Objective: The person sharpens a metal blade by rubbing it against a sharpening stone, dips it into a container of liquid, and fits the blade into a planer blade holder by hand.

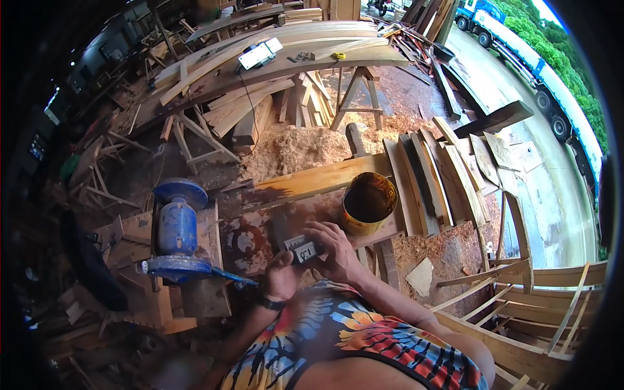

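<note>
We hold a small dark block in both hands over the stained counter: left hand cupped under it, right hand clamped over its top. A rusty can stands at one o'clock, a blue grinder at nine o'clock.

Hemmed in on the counter: blue bench grinder close on the left, yellow tin just beyond the right hand, long plank across the far edge. Bare patch of counter between grinder and left hand. Leaning boards crowding the right. Open sawdust floor below right.
</note>
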